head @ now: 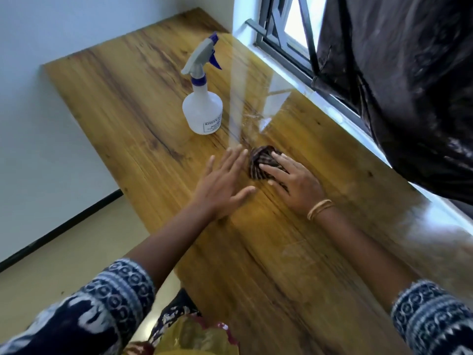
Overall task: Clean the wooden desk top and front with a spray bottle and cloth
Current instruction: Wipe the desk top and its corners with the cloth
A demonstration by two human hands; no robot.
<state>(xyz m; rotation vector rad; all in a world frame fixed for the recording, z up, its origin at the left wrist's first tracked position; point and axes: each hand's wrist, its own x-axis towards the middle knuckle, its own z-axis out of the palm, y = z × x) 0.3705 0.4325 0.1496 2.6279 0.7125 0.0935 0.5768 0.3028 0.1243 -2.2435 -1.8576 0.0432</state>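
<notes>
Wooden desk top [143,103]: right hand [294,184] flat on cloth [261,161], left hand [222,183] spread beside, both grips wide.

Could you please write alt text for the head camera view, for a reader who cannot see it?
A person's right hand presses a dark striped cloth onto a wooden desk top; the open left hand lies beside it. A spray bottle stands upright beyond.

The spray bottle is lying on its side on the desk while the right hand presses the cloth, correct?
Not quite. The head view shows the spray bottle standing upright on the desk, untouched. The right hand does press the cloth.
</notes>
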